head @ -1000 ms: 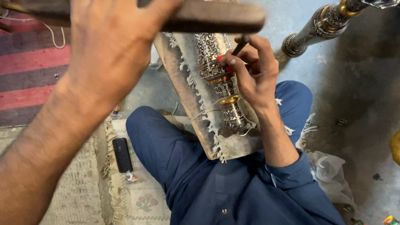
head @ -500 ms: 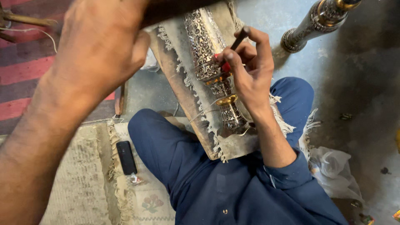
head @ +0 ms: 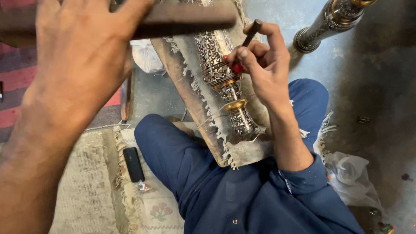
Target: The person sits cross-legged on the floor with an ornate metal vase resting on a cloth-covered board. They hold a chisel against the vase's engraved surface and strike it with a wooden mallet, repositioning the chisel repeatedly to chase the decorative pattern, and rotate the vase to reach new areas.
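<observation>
Overhead, left hand (head: 82, 56) grips hammer (head: 182, 19); right hand (head: 260, 65) pinches chisel (head: 250, 34) against vase (head: 223, 78).

Glossy engraved metal vase (head: 225, 82) rests on frayed, matt cloth (head: 255, 149).

An engraved vase (head: 223, 82) is laid on a fringed cloth (head: 242, 149) across the lap; a phone (head: 133, 164) is placed left, on the rug (head: 78, 190).

Grey concrete floor (head: 372, 86) is seen at right — a second ornate metal stem (head: 333, 19) and a crumpled plastic bag (head: 353, 182) rest on it. At left a beige fringed rug (head: 86, 190) is laid, with a black phone (head: 133, 164) on it — a red striped rug (head: 13, 82) lies beyond.
</observation>
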Demonstrator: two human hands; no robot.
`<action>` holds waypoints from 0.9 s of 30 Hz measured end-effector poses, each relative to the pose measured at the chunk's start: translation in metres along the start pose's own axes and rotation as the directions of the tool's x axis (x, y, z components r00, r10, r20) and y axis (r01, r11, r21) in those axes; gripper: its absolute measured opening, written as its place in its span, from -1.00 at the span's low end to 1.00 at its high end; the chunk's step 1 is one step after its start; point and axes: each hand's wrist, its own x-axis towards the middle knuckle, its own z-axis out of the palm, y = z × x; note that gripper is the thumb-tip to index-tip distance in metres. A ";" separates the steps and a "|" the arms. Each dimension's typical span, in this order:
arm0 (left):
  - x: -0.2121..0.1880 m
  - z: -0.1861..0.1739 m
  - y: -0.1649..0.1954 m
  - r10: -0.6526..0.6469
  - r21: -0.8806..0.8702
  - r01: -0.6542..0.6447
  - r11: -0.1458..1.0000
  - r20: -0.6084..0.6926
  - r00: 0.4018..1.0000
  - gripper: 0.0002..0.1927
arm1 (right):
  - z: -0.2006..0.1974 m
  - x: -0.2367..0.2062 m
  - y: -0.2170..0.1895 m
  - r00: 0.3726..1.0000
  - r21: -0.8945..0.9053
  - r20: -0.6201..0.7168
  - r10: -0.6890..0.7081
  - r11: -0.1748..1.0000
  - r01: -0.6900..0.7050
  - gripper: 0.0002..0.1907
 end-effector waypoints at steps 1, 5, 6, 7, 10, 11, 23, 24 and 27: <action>-0.001 -0.001 0.001 0.009 -0.117 -0.010 0.993 -0.011 1.000 -0.43 | -0.002 0.000 0.001 0.999 -0.030 0.024 -0.030 0.999 0.031 -0.68; -0.004 0.000 0.006 -0.028 -0.398 0.026 0.917 0.002 1.000 -0.38 | -0.007 -0.004 0.006 0.992 -0.122 0.069 -0.108 0.986 0.116 -0.69; -0.004 0.001 0.007 -0.057 -0.423 0.064 0.904 0.028 0.998 -0.36 | -0.007 -0.005 0.007 0.991 -0.135 0.071 -0.113 0.983 0.122 -0.68; -0.004 0.002 0.009 -0.054 -0.419 0.055 0.906 0.014 0.998 -0.36 | -0.008 -0.005 0.009 0.990 -0.140 0.070 -0.124 0.981 0.133 -0.68; 0.001 0.004 0.011 -0.044 -0.416 0.034 0.909 -0.016 0.999 -0.38 | -0.007 -0.005 0.013 0.985 -0.135 0.064 -0.163 0.976 0.171 -0.67; 0.004 0.004 0.012 -0.046 -0.422 0.034 0.906 -0.018 0.999 -0.40 | -0.007 -0.005 0.014 0.982 -0.120 0.065 -0.178 0.975 0.185 -0.67; 0.014 0.003 0.008 0.161 -0.095 -0.168 0.981 -0.075 0.984 -0.45 | -0.005 -0.005 0.020 0.973 -0.101 0.049 -0.227 0.968 0.231 -0.61; 0.014 0.005 0.006 0.161 -0.099 -0.168 0.981 -0.073 0.984 -0.46 | -0.005 -0.004 0.020 0.969 -0.104 0.058 -0.241 0.964 0.246 -0.61; 0.012 0.009 0.003 0.155 -0.158 -0.168 0.973 -0.090 0.984 -0.55 | -0.005 -0.005 0.020 0.970 -0.124 0.057 -0.236 0.962 0.242 -0.63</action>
